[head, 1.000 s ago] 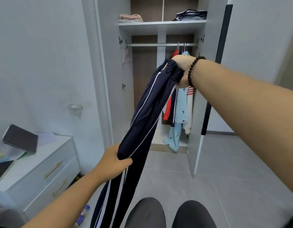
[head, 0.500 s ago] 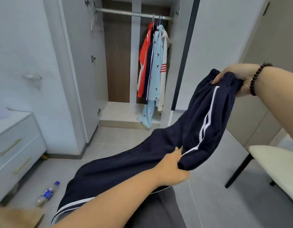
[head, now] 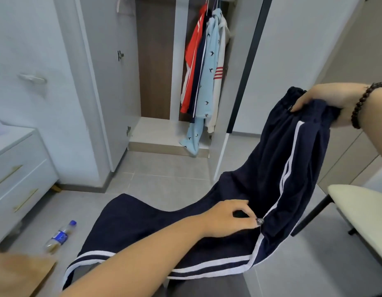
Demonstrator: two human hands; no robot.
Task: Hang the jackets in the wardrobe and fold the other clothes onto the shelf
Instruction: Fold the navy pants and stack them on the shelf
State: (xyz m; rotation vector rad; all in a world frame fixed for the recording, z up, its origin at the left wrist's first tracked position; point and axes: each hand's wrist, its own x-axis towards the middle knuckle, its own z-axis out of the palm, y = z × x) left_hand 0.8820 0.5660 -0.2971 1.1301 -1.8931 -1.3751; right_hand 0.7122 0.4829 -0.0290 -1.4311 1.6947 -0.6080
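Open white wardrobe [head: 113,82]: red, navy, pale-blue and white hanging jackets [head: 204,67]. Right hand [head: 327,101] grips navy white-striped track trousers [head: 278,168] by the waistband; left hand [head: 226,217] pinches the leg.

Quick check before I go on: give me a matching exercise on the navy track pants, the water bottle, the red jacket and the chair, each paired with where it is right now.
Things:
1. navy track pants
2. water bottle
3. red jacket
4. chair

Places:
A. hanging in the open wardrobe
B. lying on the floor near the drawer unit
C. standing at the right edge of view
D. held between both hands, waistband in the right hand, leg pinched by the left hand

Pairs: 1-D, 2-B, 3-A, 4-C
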